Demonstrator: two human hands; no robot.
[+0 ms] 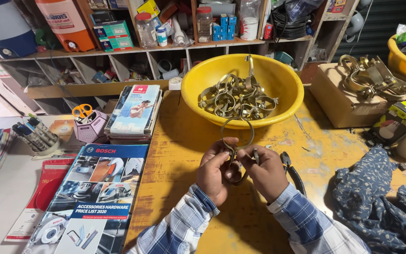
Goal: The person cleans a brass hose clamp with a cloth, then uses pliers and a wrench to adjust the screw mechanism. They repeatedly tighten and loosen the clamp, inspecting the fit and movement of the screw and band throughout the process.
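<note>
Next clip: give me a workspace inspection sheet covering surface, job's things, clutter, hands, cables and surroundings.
Surface: worn yellow table, scratched paint.
Job's things: metal clamp ring held by both hands; yellow bowl of similar clamps behind.
Clutter: catalogue, stacked books, pen holder, scissors, blue cloth, cardboard box topped with clamps.
Hands: left hand and right hand both grip the ring.
Cables: black coil on shelf.
Surroundings: shelves of boxes and jars.

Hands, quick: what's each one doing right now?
Left hand: closed on the metal ring clamp.
Right hand: closed on the same clamp's lower end.
</note>
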